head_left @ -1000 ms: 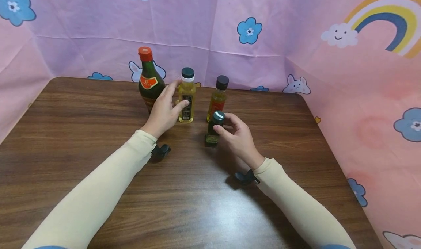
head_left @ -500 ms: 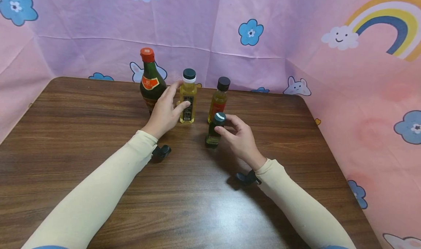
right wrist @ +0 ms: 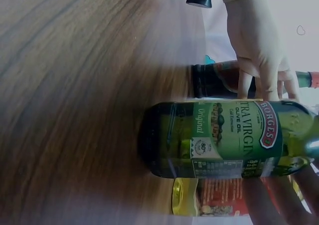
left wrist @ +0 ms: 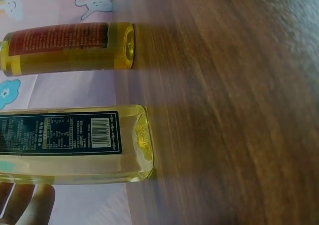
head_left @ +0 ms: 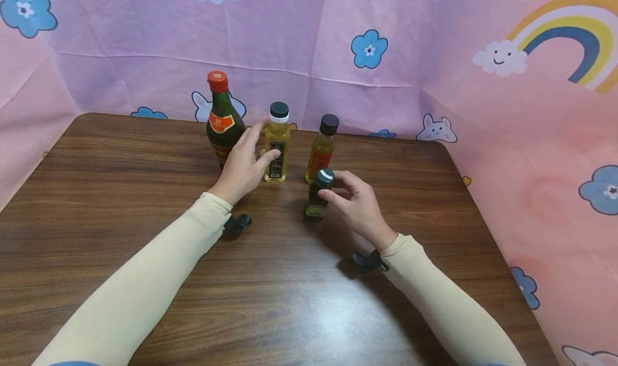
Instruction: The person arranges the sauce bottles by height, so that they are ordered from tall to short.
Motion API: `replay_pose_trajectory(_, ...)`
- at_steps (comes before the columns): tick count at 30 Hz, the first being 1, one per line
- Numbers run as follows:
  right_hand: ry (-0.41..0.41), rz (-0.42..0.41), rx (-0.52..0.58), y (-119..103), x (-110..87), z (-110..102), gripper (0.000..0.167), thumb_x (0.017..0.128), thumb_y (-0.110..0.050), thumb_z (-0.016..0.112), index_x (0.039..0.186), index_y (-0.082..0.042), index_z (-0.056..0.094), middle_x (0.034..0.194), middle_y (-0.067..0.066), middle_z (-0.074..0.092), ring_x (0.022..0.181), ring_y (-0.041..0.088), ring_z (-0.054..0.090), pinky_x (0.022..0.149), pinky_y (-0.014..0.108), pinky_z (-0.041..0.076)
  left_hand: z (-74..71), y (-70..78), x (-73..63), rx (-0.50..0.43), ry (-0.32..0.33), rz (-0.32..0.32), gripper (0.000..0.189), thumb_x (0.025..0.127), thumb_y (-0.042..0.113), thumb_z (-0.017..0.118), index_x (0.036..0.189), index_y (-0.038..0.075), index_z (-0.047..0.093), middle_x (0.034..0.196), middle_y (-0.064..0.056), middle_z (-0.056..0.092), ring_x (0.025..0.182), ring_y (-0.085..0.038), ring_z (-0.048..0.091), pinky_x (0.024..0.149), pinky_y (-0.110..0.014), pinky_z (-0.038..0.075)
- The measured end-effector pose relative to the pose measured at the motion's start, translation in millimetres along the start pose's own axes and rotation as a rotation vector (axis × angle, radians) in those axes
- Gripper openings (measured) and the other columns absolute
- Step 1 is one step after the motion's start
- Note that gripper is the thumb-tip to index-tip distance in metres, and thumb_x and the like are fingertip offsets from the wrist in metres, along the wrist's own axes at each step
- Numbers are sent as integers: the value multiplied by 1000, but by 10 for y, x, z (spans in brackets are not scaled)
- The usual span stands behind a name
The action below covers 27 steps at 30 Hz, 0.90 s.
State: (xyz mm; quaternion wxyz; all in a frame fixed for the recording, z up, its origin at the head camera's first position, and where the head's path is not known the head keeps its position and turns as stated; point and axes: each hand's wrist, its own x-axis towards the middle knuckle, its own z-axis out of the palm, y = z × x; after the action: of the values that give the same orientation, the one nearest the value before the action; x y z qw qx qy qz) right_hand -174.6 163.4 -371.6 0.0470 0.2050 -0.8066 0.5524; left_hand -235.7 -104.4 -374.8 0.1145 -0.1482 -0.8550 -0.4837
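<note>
My right hand [head_left: 359,207] grips a small green olive oil bottle [head_left: 316,207] with a dark green cap, thumb on the near side. The right wrist view shows its label [right wrist: 239,130], reading extra virgin olive oil. Whether its base touches the table cannot be told. My left hand [head_left: 243,167] holds a clear bottle of pale yellow oil [head_left: 277,162], thumb at the front of its dark label. That bottle stands upright on the table. In the left wrist view, fingers [left wrist: 42,205] lie against the side of the yellow oil bottle [left wrist: 75,162].
Behind my left hand stands a tall dark green bottle [head_left: 223,124] with a red cap. A black-capped oil bottle [head_left: 321,154] with a red label stands behind the olive oil bottle. The brown wooden table [head_left: 270,301] meets a patterned cloth backdrop [head_left: 159,49].
My right hand and the olive oil bottle have shifted slightly right and towards me. The left hand and the other bottles keep their places; the head view has tilted a little.
</note>
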Motion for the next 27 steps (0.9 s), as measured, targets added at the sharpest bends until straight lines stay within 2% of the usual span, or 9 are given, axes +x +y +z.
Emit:
replay_pose_trajectory(9, 16, -23, -63, -26, 13, -160, 30, 96, -7, 74, 124, 0, 67, 119, 14, 70, 114, 27, 68, 94, 44, 59, -7, -8, 0, 12, 4, 0, 68, 101, 22, 69, 160, 19, 35, 150, -13, 48, 136, -32, 51, 113, -52, 45)
replay_pose_trajectory(14, 52, -93, -107, 6, 28, -296, 28, 95, -4, 74, 121, 1, 67, 114, 13, 69, 111, 26, 69, 91, 43, 60, -10, -2, -5, 17, -1, -1, 68, 102, 22, 68, 160, 19, 34, 150, -13, 47, 136, -33, 51, 113, -52, 45)
replay_pose_trajectory(19, 121, -156, -177, 39, 71, -443, 25, 92, 0, 75, 116, 0, 69, 109, 11, 71, 102, 18, 69, 84, 32, 62, -9, 4, -4, 22, 1, 5, 68, 102, 22, 69, 160, 17, 34, 150, -13, 47, 136, -33, 50, 112, -53, 45)
replay_pose_trajectory(23, 169, -146, -187, 56, 131, -556, 26, 91, 1, 75, 117, 1, 70, 111, 11, 71, 101, 14, 68, 82, 21, 59, -3, 1, -2, 25, 0, 2, 68, 102, 22, 69, 160, 17, 34, 152, -13, 46, 137, -33, 49, 113, -54, 45)
replay_pose_trajectory(27, 198, -117, -211, 62, 207, -650, 28, 92, 3, 73, 119, 4, 68, 114, 16, 69, 102, 19, 67, 82, 15, 56, 5, -6, 0, 19, -2, 0, 68, 102, 22, 68, 160, 17, 34, 152, -14, 46, 137, -33, 49, 113, -54, 44)
